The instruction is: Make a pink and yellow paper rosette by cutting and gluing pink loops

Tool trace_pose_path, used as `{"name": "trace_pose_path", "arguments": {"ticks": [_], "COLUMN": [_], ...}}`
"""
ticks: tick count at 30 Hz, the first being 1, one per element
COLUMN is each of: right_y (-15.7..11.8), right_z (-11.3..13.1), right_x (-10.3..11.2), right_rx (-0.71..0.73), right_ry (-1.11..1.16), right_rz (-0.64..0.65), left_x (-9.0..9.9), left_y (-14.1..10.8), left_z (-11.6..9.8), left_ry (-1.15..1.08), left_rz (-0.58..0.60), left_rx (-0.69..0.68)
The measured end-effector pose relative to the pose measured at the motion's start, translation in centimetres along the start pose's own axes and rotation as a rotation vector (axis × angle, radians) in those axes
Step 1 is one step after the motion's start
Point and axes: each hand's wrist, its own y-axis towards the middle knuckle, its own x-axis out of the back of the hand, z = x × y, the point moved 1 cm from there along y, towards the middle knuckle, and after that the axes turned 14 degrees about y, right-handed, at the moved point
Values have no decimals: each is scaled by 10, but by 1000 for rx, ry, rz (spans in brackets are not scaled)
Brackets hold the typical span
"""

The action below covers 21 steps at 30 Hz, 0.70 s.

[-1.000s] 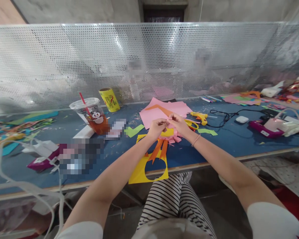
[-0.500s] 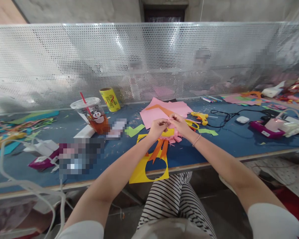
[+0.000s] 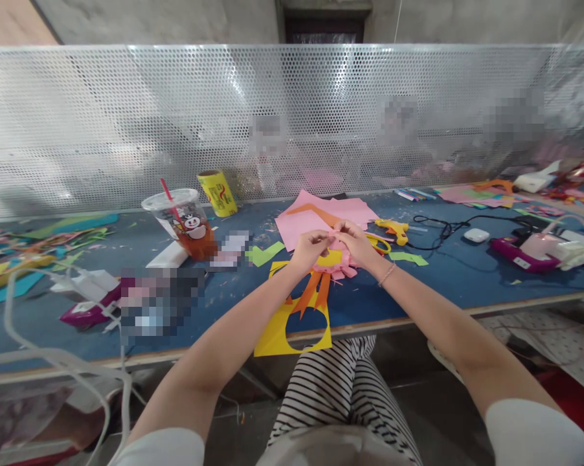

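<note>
My left hand and my right hand meet above the table, fingers closed in a pinch. Between their fingertips is a small piece of pink paper, mostly hidden by the fingers. Just below them lies a paper rosette with a pleated pink edge and a yellow middle. Two orange paper tails hang from it toward me. Under these, a yellow sheet with a large round cut-out reaches past the table's front edge. Pink sheets with an orange strip on top lie behind my hands.
Yellow-handled scissors and a yellow glue gun lie right of my hands. Green scraps are at the left. A drink cup and a yellow roll stand farther left. A perforated metal screen borders the back.
My hands stay together over the rosette, with only slight finger movement. The whole view has shifted a little.
</note>
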Motion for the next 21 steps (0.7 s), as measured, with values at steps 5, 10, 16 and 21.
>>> {"name": "trace_pose_path", "arguments": {"ticks": [5, 10, 16, 21], "right_y": [0, -1, -1, 1], "right_z": [1, 1, -1, -1], "right_x": [0, -1, -1, -1], "right_rx": [10, 24, 14, 35], "right_ry": [-42, -34, -107, -154], "right_rz": [8, 19, 35, 19], "left_x": [0, -1, -3, -3], "left_y": [0, 1, 4, 5], "left_z": [0, 3, 11, 14], "left_ry": [-13, 4, 34, 48], "left_rz": [0, 7, 24, 28], "left_rx": [4, -13, -41, -48]}}
